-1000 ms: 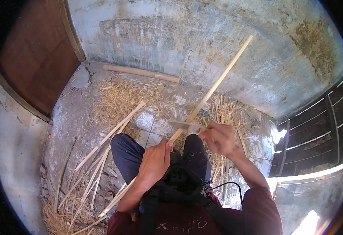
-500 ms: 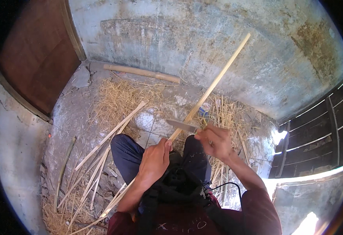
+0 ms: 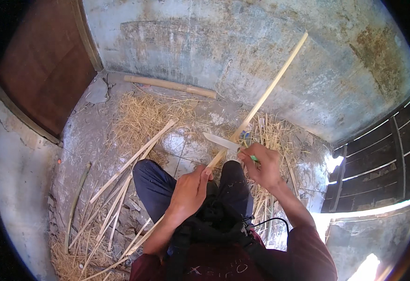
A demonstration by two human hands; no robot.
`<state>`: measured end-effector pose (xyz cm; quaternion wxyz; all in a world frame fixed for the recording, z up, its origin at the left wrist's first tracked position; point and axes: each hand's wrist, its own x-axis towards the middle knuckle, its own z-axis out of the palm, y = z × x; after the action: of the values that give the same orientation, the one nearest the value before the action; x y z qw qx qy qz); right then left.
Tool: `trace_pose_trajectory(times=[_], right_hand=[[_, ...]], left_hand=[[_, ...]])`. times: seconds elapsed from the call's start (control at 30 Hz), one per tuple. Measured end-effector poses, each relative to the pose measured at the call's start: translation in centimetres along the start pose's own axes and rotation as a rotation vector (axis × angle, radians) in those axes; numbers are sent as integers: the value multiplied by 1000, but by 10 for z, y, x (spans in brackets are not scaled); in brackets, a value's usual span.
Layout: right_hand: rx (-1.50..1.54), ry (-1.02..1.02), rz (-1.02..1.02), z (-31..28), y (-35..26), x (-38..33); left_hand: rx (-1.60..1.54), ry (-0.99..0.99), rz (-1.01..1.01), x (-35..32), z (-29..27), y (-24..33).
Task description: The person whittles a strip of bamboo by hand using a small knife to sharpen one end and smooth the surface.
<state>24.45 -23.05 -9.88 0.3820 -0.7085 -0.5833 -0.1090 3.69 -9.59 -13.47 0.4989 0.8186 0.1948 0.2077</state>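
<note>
A long, pale bamboo strip (image 3: 272, 83) slants up and away to the right, its far end in front of the wall. My left hand (image 3: 186, 194) grips its near end between thumb and fingers, just above my knees. In my right hand (image 3: 263, 166) is a knife (image 3: 221, 141) with a green handle, part of which shows between the fingers. Its blade points left and lies across the strip a short way beyond my left hand. Whether the edge bites into the bamboo I cannot tell.
More split strips (image 3: 120, 182) lie on the floor to my left, beside a green stick (image 3: 77, 201). Shavings are heaped ahead (image 3: 144, 117) and to the right (image 3: 277, 140). A bamboo pole (image 3: 169, 86) rests along the stained wall (image 3: 191, 42). A brown door (image 3: 45, 65) stands at far left.
The strip has shifted slightly up and to the right. My right hand has turned, so the knife blade sits a little farther out and the green handle now shows.
</note>
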Motion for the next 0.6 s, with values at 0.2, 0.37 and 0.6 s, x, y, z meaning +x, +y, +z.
trace_pose_trajectory(times=[0.2,0.37,0.6], right_hand=[[-47,-48,-270,-14,-21,-4],[-32,16,-38,-13,0,0],[-35,70,18,-16,-7,6]], left_hand=[[91,92,35,-2,1,3],[98,64,-13,-6,-1,10],[201,81,-10,-7,1,9]])
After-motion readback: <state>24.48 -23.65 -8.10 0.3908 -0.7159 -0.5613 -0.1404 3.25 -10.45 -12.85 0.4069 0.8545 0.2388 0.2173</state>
